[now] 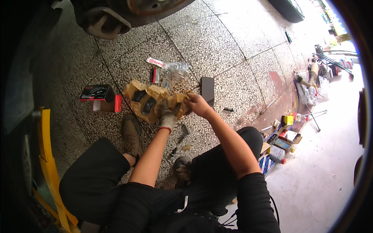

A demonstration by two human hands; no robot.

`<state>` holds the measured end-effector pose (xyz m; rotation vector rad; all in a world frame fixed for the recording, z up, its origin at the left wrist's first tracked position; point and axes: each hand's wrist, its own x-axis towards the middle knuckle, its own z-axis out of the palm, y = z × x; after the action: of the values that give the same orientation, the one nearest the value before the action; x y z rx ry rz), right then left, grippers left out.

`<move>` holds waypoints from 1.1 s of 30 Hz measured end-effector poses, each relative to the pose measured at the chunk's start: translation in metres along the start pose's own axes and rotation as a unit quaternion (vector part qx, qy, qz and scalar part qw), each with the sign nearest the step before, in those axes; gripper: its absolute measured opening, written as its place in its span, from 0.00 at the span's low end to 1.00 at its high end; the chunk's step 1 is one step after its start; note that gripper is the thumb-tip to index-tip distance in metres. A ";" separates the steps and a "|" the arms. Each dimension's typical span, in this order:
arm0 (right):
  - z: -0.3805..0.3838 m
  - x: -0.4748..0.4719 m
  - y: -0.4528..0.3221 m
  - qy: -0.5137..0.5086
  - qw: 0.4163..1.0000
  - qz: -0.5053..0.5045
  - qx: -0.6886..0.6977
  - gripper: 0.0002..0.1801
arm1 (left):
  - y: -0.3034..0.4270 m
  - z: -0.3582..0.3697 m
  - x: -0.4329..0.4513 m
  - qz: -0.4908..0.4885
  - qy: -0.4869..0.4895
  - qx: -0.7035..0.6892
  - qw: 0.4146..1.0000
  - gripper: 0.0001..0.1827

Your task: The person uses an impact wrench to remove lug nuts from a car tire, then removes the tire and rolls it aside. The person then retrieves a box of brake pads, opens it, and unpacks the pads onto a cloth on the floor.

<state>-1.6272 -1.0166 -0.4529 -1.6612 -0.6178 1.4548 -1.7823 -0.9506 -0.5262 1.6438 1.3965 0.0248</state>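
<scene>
My left hand (168, 114), in a pale work glove with a red cuff, holds crumpled brown wrapping paper (136, 84) near its middle. Its fingertips are partly lost in the folds. My right hand (199, 106) is bare and pinches the right end of the same paper. Two dark brake pads, an upper one (140, 95) and a lower one (148, 105), lie on the spread left part of the wrapping. Left of them rests an opened black and red brake pad box (97, 92), its brown inside (105, 106) showing.
Beyond the paper lie clear plastic bags (176, 70), a Brembo sticker (155, 62) and a small packet (154, 75). A phone (207, 91) lies beside my right hand. A yellow stand (48, 145) is at left, a wheel hub (157, 7) overhead. Bottles (276, 154) and boxes line the right.
</scene>
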 end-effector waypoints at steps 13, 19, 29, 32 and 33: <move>0.017 -0.056 -0.089 -0.126 0.982 -0.137 0.031 0.12 | -0.102 0.048 0.023 0.209 -0.253 0.194 0.925 0.32; -0.069 -0.093 -0.101 0.047 0.994 -0.081 0.063 0.12 | -0.057 0.048 0.004 -0.114 -0.233 -0.178 0.949 0.22; -0.075 -0.081 -0.094 0.142 0.968 -0.113 0.172 0.18 | -0.051 -0.004 -0.010 -0.192 -0.254 -0.510 0.799 0.10; -0.052 -0.064 -0.097 0.079 0.961 -0.077 0.255 0.19 | -0.091 -0.042 0.007 -0.143 -0.261 -0.536 0.790 0.18; -0.049 -0.058 -0.096 0.046 0.950 -0.063 0.302 0.20 | -0.094 -0.055 0.010 -0.132 -0.278 -0.584 0.751 0.18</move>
<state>-1.5774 -1.0238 -0.3407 -1.1736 -0.1841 1.2944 -1.8799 -0.9179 -0.5621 0.3212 0.7845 0.1905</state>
